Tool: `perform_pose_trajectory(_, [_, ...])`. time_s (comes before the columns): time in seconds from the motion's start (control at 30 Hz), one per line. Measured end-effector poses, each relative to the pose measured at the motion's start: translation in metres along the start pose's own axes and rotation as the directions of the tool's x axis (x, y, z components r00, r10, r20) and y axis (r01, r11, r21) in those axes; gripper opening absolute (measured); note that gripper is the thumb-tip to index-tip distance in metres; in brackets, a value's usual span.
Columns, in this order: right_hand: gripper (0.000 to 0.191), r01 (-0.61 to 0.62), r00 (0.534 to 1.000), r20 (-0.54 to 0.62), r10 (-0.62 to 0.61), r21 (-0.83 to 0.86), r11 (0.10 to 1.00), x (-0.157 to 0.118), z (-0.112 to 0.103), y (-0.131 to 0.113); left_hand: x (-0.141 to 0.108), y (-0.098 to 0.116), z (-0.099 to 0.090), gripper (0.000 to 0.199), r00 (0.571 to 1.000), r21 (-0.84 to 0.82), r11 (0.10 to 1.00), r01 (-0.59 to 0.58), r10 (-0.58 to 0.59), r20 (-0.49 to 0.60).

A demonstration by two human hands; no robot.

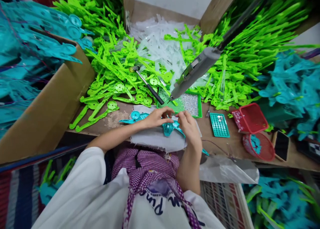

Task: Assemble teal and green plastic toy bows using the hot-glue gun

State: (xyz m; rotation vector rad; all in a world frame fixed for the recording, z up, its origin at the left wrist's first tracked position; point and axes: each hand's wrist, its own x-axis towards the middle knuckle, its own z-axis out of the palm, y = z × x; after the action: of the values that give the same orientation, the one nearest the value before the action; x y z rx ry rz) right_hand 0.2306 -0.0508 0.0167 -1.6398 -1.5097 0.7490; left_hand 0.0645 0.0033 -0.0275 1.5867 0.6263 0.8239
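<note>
A teal plastic part (168, 129) with a rounded middle and long side arms lies on a pale cloth (155, 139) at the bench's front edge. My left hand (161, 117) comes in from the left, its fingers curled and thumb closed on the upper middle of this part. Over its right side, my right hand (188, 124) has thumb and fingers pressed together; whatever sits between them is too small or hidden to make out. Just beyond my hands is a green tray (200, 105) of small silvery metal pieces. A grey powered screwdriver (196, 72) hangs tip-down over it.
Bright green plastic arms (120, 85) and clear plastic pieces (160, 45) are heaped behind the tray, with a hammer (147, 83) on top. A cardboard box (50, 98) stands left. Rightward are a teal perforated tray (220, 125), red baskets (252, 117) and a phone (281, 145).
</note>
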Motion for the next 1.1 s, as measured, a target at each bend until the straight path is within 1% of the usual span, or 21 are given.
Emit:
perform_pose_trajectory(0.1, [0.041,-0.117,0.992,0.041,0.115,0.050,0.992,-0.017,0.009,0.010,-0.002,-0.001,0.003,0.021,0.997,0.006,0.997,-0.075,0.075,0.006])
perform_pose_trajectory(0.17, [0.039,-0.138,0.990,0.038,0.137,0.043,0.989,-0.025,0.010,0.007,-0.003,0.001,0.003,0.018,0.997,0.049,0.996,-0.076,0.077,-0.026])
perform_pose_trajectory(0.27, [0.033,-0.091,0.995,0.035,0.091,-0.010,0.996,-0.037,-0.005,-0.003,-0.003,0.006,0.001,0.018,0.998,0.072,0.997,-0.001,0.006,-0.065])
perform_pose_trajectory(0.37, [0.030,-0.059,0.998,-0.021,0.057,-0.070,0.996,-0.048,-0.025,-0.005,-0.002,0.010,0.002,0.021,0.996,-0.045,0.995,0.093,-0.093,-0.005])
perform_pose_trajectory(0.43, [0.033,-0.075,0.992,-0.110,0.062,-0.122,0.990,-0.048,-0.030,0.005,0.000,0.011,0.003,0.022,0.983,-0.123,0.977,0.176,-0.169,0.065])
perform_pose_trajectory(0.5, [0.037,-0.131,0.973,-0.206,0.100,-0.141,0.981,-0.045,-0.027,0.023,0.002,0.011,0.004,0.020,0.961,-0.144,0.953,0.268,-0.253,0.113])
perform_pose_trajectory(0.57, [0.041,-0.199,0.945,-0.285,0.163,-0.103,0.975,-0.040,-0.020,0.043,0.003,0.013,0.002,0.023,0.934,-0.127,0.933,0.337,-0.315,0.167])
perform_pose_trajectory(0.63, [0.044,-0.236,0.913,-0.354,0.204,-0.050,0.970,-0.039,-0.013,0.059,0.001,0.017,-0.002,0.024,0.901,-0.085,0.925,0.369,-0.334,0.277])
perform_pose_trajectory(0.67, [0.044,-0.240,0.900,-0.382,0.211,-0.031,0.970,-0.040,-0.010,0.065,-0.001,0.019,-0.005,0.026,0.871,-0.045,0.926,0.376,-0.336,0.357])
perform_pose_trajectory(0.7, [0.045,-0.241,0.890,-0.402,0.213,-0.018,0.970,-0.041,-0.007,0.068,-0.003,0.021,-0.007,0.029,0.828,0.013,0.927,0.376,-0.342,0.445])
perform_pose_trajectory(0.73, [0.045,-0.240,0.884,-0.415,0.216,-0.008,0.971,-0.042,-0.005,0.071,-0.006,0.021,-0.009,0.033,0.775,0.084,0.927,0.367,-0.354,0.523])
perform_pose_trajectory(0.77, [0.045,-0.239,0.878,-0.427,0.218,0.003,0.971,-0.043,-0.003,0.072,-0.009,0.021,-0.010,0.036,0.728,0.158,0.922,0.354,-0.377,0.572])
perform_pose_trajectory(0.8, [0.045,-0.236,0.873,-0.437,0.219,0.014,0.972,-0.044,-0.002,0.072,-0.012,0.019,-0.010,0.038,0.700,0.221,0.912,0.345,-0.406,0.587])
perform_pose_trajectory(0.83, [0.045,-0.234,0.866,-0.450,0.219,0.022,0.972,-0.044,-0.001,0.072,-0.014,0.016,-0.009,0.040,0.695,0.265,0.901,0.344,-0.434,0.572])
perform_pose_trajectory(0.87, [0.045,-0.234,0.856,-0.468,0.219,0.028,0.972,-0.044,0.000,0.072,-0.016,0.012,-0.008,0.040,0.708,0.288,0.890,0.353,-0.455,0.539])
perform_pose_trajectory(0.93, [0.045,-0.236,0.833,-0.509,0.216,0.027,0.971,-0.042,0.000,0.073,-0.018,0.002,-0.001,0.037,0.766,0.259,0.878,0.402,-0.478,0.431])
perform_pose_trajectory(0.97, [0.045,-0.236,0.825,-0.523,0.212,0.021,0.972,-0.040,-0.001,0.073,-0.019,-0.002,0.003,0.034,0.787,0.223,0.873,0.433,-0.487,0.379])
perform_pose_trajectory(1.0, [0.045,-0.235,0.824,-0.527,0.207,0.014,0.972,-0.039,-0.002,0.074,-0.019,-0.006,0.007,0.032,0.799,0.181,0.866,0.466,-0.500,0.334])
perform_pose_trajectory(1.03, [0.045,-0.232,0.829,-0.521,0.203,0.009,0.973,-0.038,-0.004,0.074,-0.019,-0.009,0.011,0.030,0.802,0.130,0.854,0.504,-0.518,0.298])
perform_pose_trajectory(1.07, [0.044,-0.228,0.840,-0.504,0.200,0.007,0.974,-0.038,-0.006,0.074,-0.020,-0.011,0.014,0.028,0.792,0.069,0.834,0.548,-0.543,0.278])
perform_pose_trajectory(1.1, [0.042,-0.225,0.853,-0.482,0.202,0.010,0.974,-0.038,-0.008,0.074,-0.020,-0.013,0.018,0.027,0.774,-0.006,0.805,0.594,-0.569,0.279])
